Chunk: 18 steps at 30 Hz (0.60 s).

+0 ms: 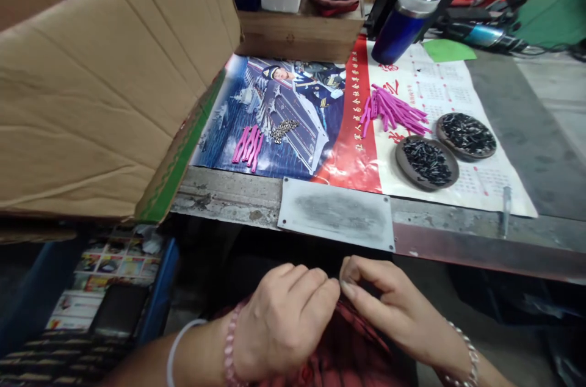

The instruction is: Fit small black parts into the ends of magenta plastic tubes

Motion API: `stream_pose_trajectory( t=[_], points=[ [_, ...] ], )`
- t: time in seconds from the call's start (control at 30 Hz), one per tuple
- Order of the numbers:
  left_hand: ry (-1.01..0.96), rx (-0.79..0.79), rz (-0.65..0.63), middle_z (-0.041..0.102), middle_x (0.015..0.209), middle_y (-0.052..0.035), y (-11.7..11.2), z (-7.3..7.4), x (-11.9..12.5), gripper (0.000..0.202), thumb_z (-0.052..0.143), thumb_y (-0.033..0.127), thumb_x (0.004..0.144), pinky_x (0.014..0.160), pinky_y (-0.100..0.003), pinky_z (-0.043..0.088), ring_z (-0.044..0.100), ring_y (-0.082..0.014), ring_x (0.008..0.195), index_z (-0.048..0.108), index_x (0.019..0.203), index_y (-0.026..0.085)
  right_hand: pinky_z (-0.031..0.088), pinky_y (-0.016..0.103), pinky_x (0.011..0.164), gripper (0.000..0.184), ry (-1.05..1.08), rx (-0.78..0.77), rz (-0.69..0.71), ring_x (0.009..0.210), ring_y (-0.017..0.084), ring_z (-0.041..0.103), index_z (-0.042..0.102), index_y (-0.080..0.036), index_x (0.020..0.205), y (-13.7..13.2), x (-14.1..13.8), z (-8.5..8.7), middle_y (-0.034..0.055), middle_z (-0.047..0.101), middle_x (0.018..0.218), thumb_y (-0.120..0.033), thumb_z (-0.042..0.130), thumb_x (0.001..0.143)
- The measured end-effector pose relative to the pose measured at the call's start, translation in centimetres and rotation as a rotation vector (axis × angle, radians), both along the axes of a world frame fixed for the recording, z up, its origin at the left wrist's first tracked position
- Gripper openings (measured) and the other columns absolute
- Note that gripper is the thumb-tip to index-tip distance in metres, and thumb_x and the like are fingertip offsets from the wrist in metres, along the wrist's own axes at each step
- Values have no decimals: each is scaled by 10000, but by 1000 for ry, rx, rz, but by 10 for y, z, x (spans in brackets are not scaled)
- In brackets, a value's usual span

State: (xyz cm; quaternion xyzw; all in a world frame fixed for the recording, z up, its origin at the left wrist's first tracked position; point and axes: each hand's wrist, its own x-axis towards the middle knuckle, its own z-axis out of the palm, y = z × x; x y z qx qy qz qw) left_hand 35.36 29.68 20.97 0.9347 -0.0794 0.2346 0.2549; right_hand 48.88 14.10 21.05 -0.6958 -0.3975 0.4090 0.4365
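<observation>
My left hand (293,314) is curled into a fist in front of the bench edge, back of the hand up. Right beside it, my right hand (394,304) pinches thumb and forefinger together, nearly touching the left knuckles. Whatever lies inside the fingers is hidden or too small to make out. On the bench beyond are a small group of magenta strips (248,147), a little pile of small metallic pieces (284,130) and a bigger heap of magenta strips (397,108). Two round dishes hold small dark pieces, the nearer dish (403,170) and the farther dish (491,149).
A large cardboard box (114,82) stands at the left. A printed poster (348,161) covers the bench, with a metal plate (336,213) at its front edge. A blue flask (400,27) is at the back; a blue bin (160,289) sits low on the left.
</observation>
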Motion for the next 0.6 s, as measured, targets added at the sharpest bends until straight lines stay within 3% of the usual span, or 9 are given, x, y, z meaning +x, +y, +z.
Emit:
stream_pose_trajectory(
  t=[0.17, 0.3, 0.47, 0.6],
  points=[
    [131, -291, 15, 711, 841, -77, 2, -10, -8, 180, 469, 69, 988, 672, -302, 547, 684, -196, 734, 620, 1072, 117, 384, 218, 571, 353, 32, -33, -26, 600, 109, 432, 459, -207, 699, 10, -2, -4, -33, 501, 653, -379, 476, 1006],
    [187, -553, 22, 699, 845, -56, 6, -12, -14, 185, 485, 51, 972, 679, -235, 517, 677, -156, 738, 617, 1047, 157, 430, 222, 564, 412, 0, 17, -33, 583, 118, 525, 542, -197, 716, 22, 10, 0, -9, 571, 658, -447, 441, 1028],
    [173, -752, 139, 698, 778, -26, 10, -10, -18, 157, 545, 62, 935, 640, -185, 497, 669, -124, 679, 650, 955, 177, 457, 226, 576, 259, -346, 119, -145, 606, 130, 582, 611, -194, 824, 59, 44, 11, -4, 617, 691, -354, 519, 1006],
    [167, -785, 206, 700, 721, -13, 16, -13, -25, 162, 568, 47, 892, 574, -158, 478, 647, -105, 601, 668, 897, 175, 477, 248, 664, 156, -748, 76, -1, 718, 152, 622, 612, -188, 867, 113, 71, 8, 24, 665, 797, -235, 530, 990]
  ],
)
